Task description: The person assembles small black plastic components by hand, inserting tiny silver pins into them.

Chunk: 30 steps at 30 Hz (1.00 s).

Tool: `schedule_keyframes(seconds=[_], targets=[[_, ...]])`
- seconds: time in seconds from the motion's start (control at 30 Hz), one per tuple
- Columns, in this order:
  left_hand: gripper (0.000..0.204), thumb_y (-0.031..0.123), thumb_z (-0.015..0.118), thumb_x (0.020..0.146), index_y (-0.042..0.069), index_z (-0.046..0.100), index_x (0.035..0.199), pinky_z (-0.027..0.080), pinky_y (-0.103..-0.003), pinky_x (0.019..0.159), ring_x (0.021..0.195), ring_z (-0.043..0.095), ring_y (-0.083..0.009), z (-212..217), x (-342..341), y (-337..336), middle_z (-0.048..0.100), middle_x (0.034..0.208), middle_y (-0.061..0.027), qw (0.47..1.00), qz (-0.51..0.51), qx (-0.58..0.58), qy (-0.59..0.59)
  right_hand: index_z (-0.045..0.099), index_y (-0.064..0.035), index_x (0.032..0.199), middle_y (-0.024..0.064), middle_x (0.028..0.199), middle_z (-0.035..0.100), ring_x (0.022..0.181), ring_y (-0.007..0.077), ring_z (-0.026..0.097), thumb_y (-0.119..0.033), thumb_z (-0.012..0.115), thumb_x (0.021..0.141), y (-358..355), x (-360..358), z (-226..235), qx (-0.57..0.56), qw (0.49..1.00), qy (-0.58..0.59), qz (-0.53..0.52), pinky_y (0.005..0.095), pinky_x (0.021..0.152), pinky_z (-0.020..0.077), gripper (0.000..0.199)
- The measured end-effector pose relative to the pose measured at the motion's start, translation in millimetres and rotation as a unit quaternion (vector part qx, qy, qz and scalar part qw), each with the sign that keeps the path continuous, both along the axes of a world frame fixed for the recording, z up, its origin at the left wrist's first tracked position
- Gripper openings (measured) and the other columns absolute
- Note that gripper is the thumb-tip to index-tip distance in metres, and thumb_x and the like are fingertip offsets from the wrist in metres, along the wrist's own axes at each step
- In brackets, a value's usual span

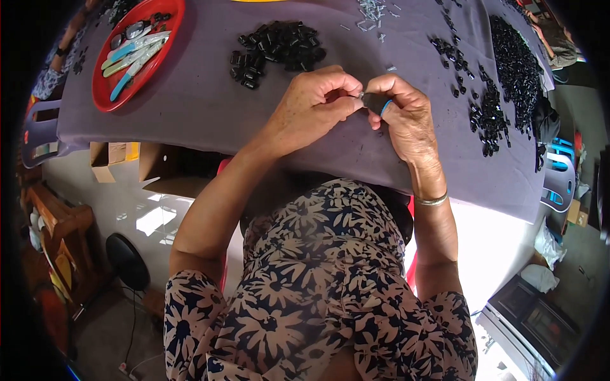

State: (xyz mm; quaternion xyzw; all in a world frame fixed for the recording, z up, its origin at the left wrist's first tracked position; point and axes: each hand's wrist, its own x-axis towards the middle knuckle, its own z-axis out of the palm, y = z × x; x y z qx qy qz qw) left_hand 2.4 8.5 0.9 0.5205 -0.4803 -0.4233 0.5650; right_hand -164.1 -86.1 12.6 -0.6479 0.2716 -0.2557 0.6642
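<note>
Over the grey surface (210, 95), left hand (311, 103) and right hand (410, 117) meet, pinching a tiny part (361, 95) best kept steady and aligned.

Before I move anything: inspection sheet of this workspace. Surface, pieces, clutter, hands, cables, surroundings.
Surface: purple-grey tablecloth, lightly creased.
Pieces: small piece at the fingertips, too small to identify; black pile ahead of the left hand; pale pieces at the far edge; large black heap on the right.
Clutter: red tray, far left, holding blue and pale handled items.
Hands: left pinches the small piece; right hand meets it, grip partly hidden.
Cables: thin dark cord on the floor, lower left.
Surroundings: open cardboard box below the table edge; grey chair on the right.
</note>
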Motion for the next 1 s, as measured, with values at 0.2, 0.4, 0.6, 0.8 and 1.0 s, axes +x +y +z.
schedule_keyframes(seconds=[0.2,0.4,0.6,0.8,1.0], targets=[[0.017,0.011,0.064,0.089,-0.003,0.067,0.100,0.048,-0.024,0.063,0.069,0.057,-0.0083,7.4,2.7,0.9,0.062,0.084,-0.0026,0.999,-0.021,0.023,0.010,0.064,-0.0008,0.097,0.0009,0.089,0.062,0.073,0.0070,0.057,0.006,0.061,0.089,3.9,0.3,-8.2,-0.130,0.990,-0.055,-0.014,0.0213,0.064,0.0480,0.011],[0.019,0.015,0.063,0.091,-0.001,0.067,0.100,0.047,-0.025,0.063,0.068,0.056,-0.0087,20.3,8.4,2.2,0.063,0.081,-0.0017,0.996,-0.055,0.071,0.006,0.064,-0.0008,0.100,0.0010,0.089,0.063,0.074,0.0082,0.058,-0.001,0.066,0.091,-1.3,-2.0,-8.6,-0.119,0.991,-0.064,0.015,0.0219,0.064,0.0487,0.009],[0.018,0.015,0.062,0.091,0.001,0.067,0.099,0.045,-0.023,0.064,0.067,0.053,-0.0079,21.7,14.4,2.6,0.062,0.077,-0.0008,0.991,-0.088,0.097,0.037,0.063,-0.0008,0.099,0.0023,0.089,0.062,0.072,0.0092,0.058,-0.003,0.067,0.091,-3.0,-1.6,-3.8,-0.062,0.996,-0.051,0.041,0.0223,0.064,0.0489,0.009],[0.017,0.017,0.063,0.091,0.002,0.068,0.096,0.044,-0.023,0.061,0.066,0.053,-0.0068,20.6,9.7,3.8,0.062,0.077,-0.0001,0.988,-0.072,0.108,0.080,0.061,-0.0003,0.101,0.0053,0.089,0.061,0.068,0.0115,0.059,-0.011,0.060,0.095,1.0,-1.6,6.0,0.045,0.997,-0.042,0.047,0.0235,0.061,0.0511,0.012],[0.015,0.015,0.065,0.090,0.002,0.068,0.096,0.045,-0.023,0.060,0.067,0.054,-0.0070,12.7,2.5,1.9,0.063,0.079,-0.0008,0.993,-0.023,0.081,0.081,0.059,-0.0006,0.100,0.0064,0.080,0.060,0.061,0.0097,0.056,-0.023,0.055,0.100,6.7,2.0,16.3,0.086,0.995,0.038,0.023,0.0240,0.052,0.0478,0.022]])
